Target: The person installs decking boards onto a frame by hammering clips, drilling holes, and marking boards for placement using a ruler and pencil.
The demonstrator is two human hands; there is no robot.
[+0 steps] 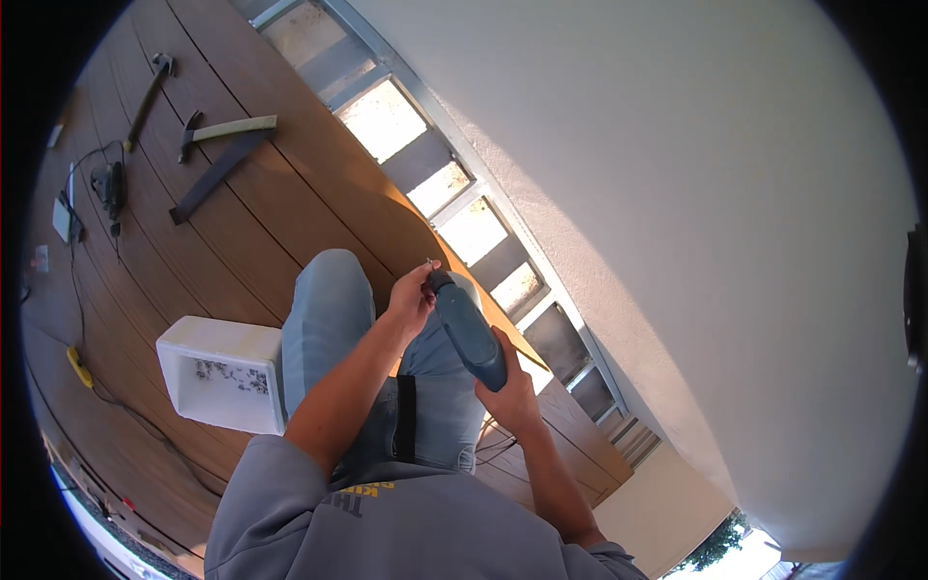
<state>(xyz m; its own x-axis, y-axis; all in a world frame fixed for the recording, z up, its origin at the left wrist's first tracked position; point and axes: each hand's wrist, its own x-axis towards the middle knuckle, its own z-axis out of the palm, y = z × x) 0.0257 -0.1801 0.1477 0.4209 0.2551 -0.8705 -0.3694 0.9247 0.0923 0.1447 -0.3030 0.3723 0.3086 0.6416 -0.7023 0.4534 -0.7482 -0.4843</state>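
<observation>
while two hands work at one tool, a single blue power drill lies slantwise above the lap, its dark chuck at the upper left end. the right hand is closed around the lower end of the drill. the left hand has its fingers curled nearly together at the chuck; whether they also pinch some small bit at the tip cannot be made out. two legs in pale blue jeans are bent under the forearms, and one black strap hangs down the front, below a grey top.

just beside the left leg stands one white box, its open side showing, with many dark specks within. farther up the wooden deck lie two hammers: one with a pale handle, the other with a dark handle. one dark flat strip reaches up to the pale handle. left of these sits one dark corded device, its kind unclear, near one flat white piece. lower down, one yellow block is joined to a dark cord.
</observation>
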